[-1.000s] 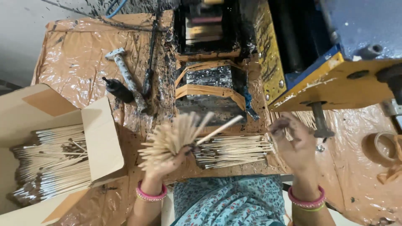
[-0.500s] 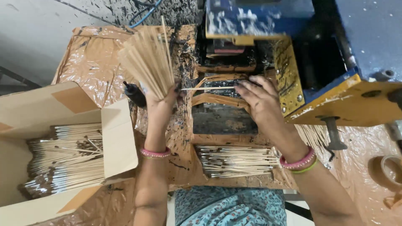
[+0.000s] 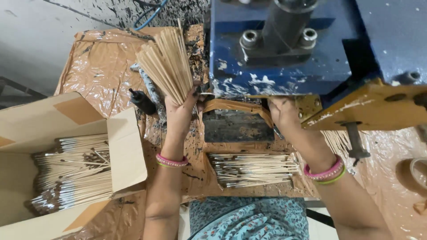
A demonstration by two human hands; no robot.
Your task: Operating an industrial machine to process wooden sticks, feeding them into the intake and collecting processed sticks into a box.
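Left hand (image 3: pixel 180 113), raised since a second ago, gripping fanned bundle of bare bamboo sticks (image 3: pixel 165 62); right hand (image 3: pixel 284 113) now at blue metal machine (image 3: pixel 284 49), grip indiscernible.

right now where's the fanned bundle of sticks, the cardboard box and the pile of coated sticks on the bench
fanned bundle of sticks (image 3: pixel 167 62), head view, middle of the fan above the left hand (image 3: pixel 181 111)
cardboard box (image 3: pixel 126 149), head view, its inner right flap
pile of coated sticks (image 3: pixel 251 169), head view, centre of the pile

Single head view, steeply downward, close above blue machine (image 3: pixel 284 49)
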